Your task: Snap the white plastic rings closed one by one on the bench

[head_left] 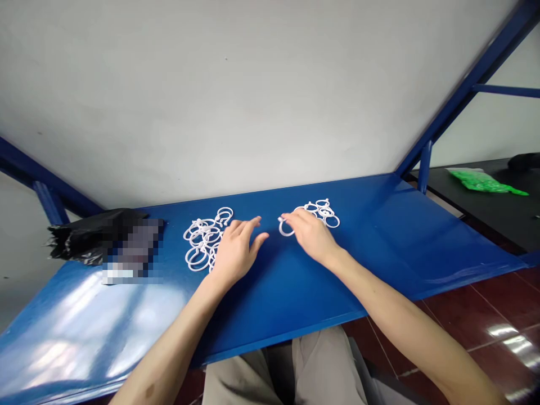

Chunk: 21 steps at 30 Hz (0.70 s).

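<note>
A loose pile of white curtain rings [198, 260] lies on the blue table, partly covered by my left hand [238, 247]. That hand is open, thumb and fingers apart, with nothing between them. My right hand [310, 230] pinches a single white curtain ring [287, 234] at its upper left, by a small knob. A second, smaller group of white curtain rings [332, 221] lies just behind and right of the right hand, which hides part of it.
Black plastic bags [84, 230] lie at the left of the blue table [287, 298], beside a pixelated dark object [135, 247]. A pale wall [253, 112] rises behind, between blue metal frame bars [459, 95]. A green packet [481, 181] rests on a black table at right.
</note>
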Each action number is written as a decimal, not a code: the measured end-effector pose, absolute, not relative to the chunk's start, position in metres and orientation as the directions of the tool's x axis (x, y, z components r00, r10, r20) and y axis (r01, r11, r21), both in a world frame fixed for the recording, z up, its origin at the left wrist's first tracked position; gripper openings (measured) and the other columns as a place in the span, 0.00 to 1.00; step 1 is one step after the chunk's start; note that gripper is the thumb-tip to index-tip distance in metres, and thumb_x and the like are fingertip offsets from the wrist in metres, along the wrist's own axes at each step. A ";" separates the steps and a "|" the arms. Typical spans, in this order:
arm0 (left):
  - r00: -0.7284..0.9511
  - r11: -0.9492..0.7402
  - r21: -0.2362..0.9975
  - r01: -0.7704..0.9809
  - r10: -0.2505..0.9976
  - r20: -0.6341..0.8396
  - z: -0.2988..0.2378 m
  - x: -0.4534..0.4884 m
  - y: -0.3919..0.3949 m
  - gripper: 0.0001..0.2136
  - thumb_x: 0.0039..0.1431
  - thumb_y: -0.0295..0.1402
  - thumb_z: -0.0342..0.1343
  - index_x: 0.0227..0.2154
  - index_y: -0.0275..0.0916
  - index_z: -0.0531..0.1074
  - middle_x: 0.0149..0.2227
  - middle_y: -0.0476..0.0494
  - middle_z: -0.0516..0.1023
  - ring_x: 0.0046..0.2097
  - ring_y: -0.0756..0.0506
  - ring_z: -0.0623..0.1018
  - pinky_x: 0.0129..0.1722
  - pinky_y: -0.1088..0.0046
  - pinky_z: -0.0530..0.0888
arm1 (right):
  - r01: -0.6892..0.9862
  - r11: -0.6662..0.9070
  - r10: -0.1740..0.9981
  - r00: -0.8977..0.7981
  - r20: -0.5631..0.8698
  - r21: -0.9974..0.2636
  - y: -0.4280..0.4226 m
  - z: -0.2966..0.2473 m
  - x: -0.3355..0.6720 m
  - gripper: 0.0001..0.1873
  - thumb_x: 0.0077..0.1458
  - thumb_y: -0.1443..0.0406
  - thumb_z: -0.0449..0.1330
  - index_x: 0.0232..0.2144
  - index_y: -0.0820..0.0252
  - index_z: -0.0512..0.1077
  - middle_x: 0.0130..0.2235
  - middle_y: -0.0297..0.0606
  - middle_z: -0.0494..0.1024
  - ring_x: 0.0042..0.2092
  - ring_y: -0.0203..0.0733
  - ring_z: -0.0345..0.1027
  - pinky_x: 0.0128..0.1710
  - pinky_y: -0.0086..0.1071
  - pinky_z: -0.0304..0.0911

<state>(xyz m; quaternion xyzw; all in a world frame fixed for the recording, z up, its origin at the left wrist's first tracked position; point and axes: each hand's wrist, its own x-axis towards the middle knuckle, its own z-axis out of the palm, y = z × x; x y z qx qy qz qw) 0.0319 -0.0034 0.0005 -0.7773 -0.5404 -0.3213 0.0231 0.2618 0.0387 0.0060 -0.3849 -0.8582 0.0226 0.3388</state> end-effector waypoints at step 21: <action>0.019 -0.025 0.014 1.000 0.948 0.319 -0.005 -0.008 0.011 0.14 0.65 0.38 0.48 0.43 0.38 0.77 0.42 0.35 0.80 0.48 0.31 0.73 0.48 0.54 0.67 | 0.934 0.261 0.833 -0.090 0.546 -0.244 0.074 0.013 0.315 0.21 0.66 0.60 0.53 0.55 0.61 0.75 0.45 0.49 0.79 0.51 0.58 0.65 0.49 0.47 0.67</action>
